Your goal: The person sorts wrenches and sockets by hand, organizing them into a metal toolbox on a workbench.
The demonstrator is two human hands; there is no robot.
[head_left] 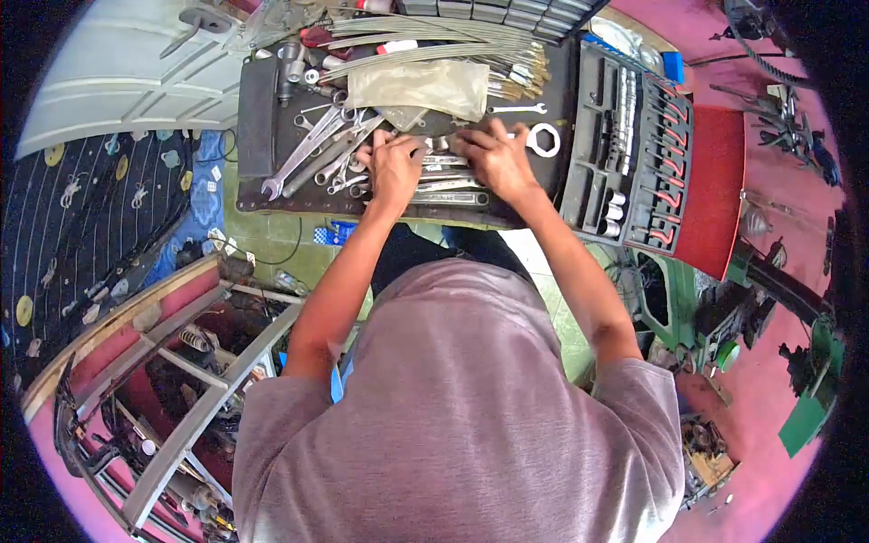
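Observation:
Both hands are over the dark workbench top, among loose wrenches. My left hand (396,170) has bent fingers closing near one end of a short shiny metal piece (438,143). My right hand (500,165) curls its fingers by the other end of that piece; what exactly each hand grips is hidden. Just below the hands several chrome wrenches (451,197) lie side by side. A pile of combination wrenches (312,145) is left of my left hand. Right of my right hand lies a large ring-ended wrench (543,139), with a small open-end wrench (518,109) above it.
Above the hands lie a cloudy plastic bag (416,88) and a bundle of long thin rods (434,34). A socket tray (608,136) and red-handled tools (670,167) in a case stand at right. A black box (257,118) is at left, a metal frame (195,407) lower left.

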